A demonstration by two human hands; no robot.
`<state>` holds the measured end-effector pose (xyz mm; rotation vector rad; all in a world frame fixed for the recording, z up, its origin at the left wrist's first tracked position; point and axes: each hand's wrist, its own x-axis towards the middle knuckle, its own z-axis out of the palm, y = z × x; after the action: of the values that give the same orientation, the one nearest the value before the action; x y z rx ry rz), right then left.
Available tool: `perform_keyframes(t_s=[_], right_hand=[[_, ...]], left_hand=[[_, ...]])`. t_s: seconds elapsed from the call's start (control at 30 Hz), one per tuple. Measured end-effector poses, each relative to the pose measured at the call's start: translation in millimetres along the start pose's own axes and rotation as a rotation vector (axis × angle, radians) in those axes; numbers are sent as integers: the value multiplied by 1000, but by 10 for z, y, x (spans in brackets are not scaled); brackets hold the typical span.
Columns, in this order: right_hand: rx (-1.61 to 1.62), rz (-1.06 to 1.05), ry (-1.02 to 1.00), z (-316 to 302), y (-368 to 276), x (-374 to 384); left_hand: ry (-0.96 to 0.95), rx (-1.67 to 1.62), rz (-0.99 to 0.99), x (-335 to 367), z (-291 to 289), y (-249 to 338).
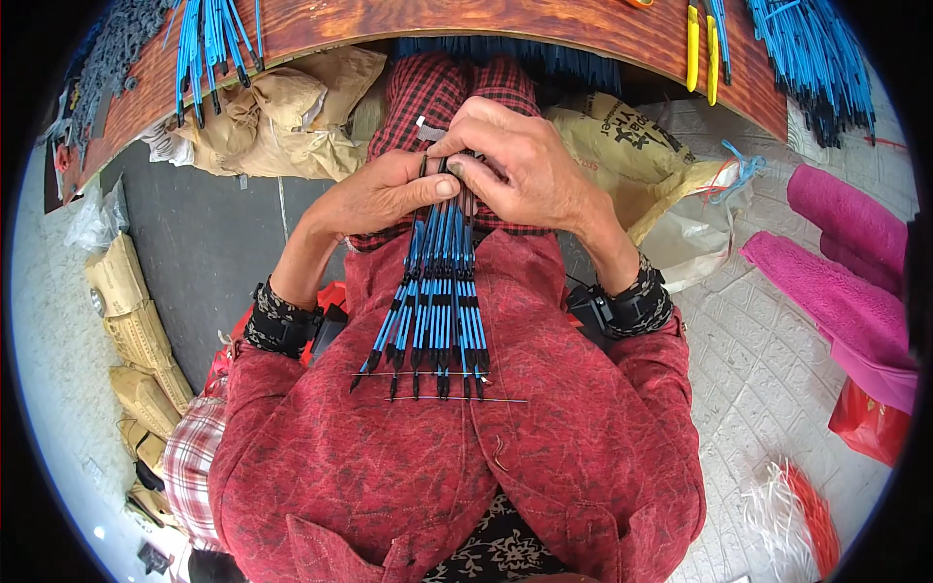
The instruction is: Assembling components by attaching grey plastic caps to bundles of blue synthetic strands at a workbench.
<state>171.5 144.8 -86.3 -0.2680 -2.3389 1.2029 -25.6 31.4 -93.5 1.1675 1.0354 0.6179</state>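
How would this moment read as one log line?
left hand: gripping strands | right hand: pinching at strands' far end | strands: fanned over coat | table: blue bundles, yellow handles

The person has two hands, one left hand (389, 191) and one right hand (520, 160), with one fan of blue-and-black rods (442, 325) between them; its overlapping rods defy an exact count. Two thin wires (507, 400) cross the fan. Two patterned cuffs (641, 303) show. One wooden surface (330, 27) carries at least two blue bundles (812, 53) and two yellow handles (692, 49). One red bag (868, 425) is visible.
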Motion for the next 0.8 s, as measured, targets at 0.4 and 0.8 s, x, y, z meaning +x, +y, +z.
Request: perform_keyframes(t_s=[0.4,0.8], right_hand=[[26,31,-31,106,-2,-32],[44,125,13,-214,27,-182]], left_hand=[[-52,-342,11,50,171,-128],[-79,-446,17,70,210,-6]])
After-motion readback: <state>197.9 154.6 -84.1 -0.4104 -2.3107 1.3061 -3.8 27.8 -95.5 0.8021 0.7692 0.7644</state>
